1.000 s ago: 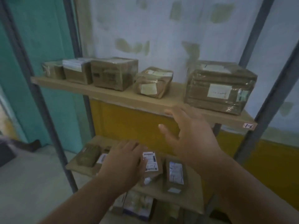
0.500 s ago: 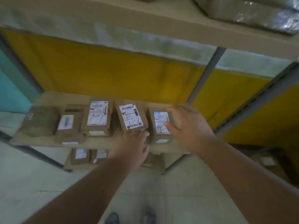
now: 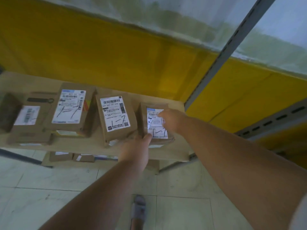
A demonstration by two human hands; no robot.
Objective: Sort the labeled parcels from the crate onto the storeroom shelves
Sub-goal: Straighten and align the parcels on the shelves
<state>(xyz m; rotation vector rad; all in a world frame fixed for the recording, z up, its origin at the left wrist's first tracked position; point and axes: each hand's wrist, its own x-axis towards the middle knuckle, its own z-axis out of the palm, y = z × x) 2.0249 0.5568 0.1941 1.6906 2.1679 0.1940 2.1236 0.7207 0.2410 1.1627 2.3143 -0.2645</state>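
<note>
My left hand [image 3: 135, 149] reaches forward to the near left corner of the small brown parcel [image 3: 155, 123] at the right end of the lower shelf [image 3: 172, 153]. Its thumb lies against the parcel's front edge beside the white label; whether the other fingers curl round the left side I cannot tell, since the back of the hand hides them. My right hand [image 3: 172, 119] comes in from the right and rests on top of the same parcel, fingers stretched out flat over the upper part of the label, pressing rather than gripping.

The parcel lies flat, its long axis running away from me toward the yellow wall [image 3: 116, 52]. It sits straight ahead of both hands, and both touch it. I judge it is being set or nudged into its place in the row.

Just to its left, close or touching, lies a taller labelled parcel [image 3: 115, 117], slightly tilted. This neighbour would block any slide leftward. Further left is another labelled parcel [image 3: 70, 108], then a flatter one [image 3: 29, 117] and a dark wrapped package [image 3: 8, 112] at the edge of view, blurred.

To the right stands a grey slotted metal upright [image 3: 232, 47] of the rack, near the shelf's right end. Below the shelf, more small parcels [image 3: 60, 156] lie on a lower level. Pale floor tiles [image 3: 49, 188] and one sandalled foot [image 3: 138, 209] show beneath my arms.
</note>
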